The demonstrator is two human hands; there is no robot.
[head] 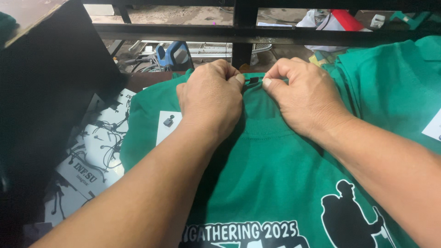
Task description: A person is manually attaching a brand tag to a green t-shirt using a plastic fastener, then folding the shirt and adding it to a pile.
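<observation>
Both bare forearms reach forward from the lower corners and draw together at the middle. The left hand [211,98] lies knuckles up, its fingers curled under into a loose fist, thumb tip pressed against the forefinger. The right hand [305,94] mirrors it just beside, fingers folded, thumb and forefinger pinched. The two thumbs almost meet, wrists held low and flat.

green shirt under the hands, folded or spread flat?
Spread flat, as far as shows: the green shirt lies print side up, collar away from the camera. Left hand and right hand pinch a small black fastener at the collar.
</observation>
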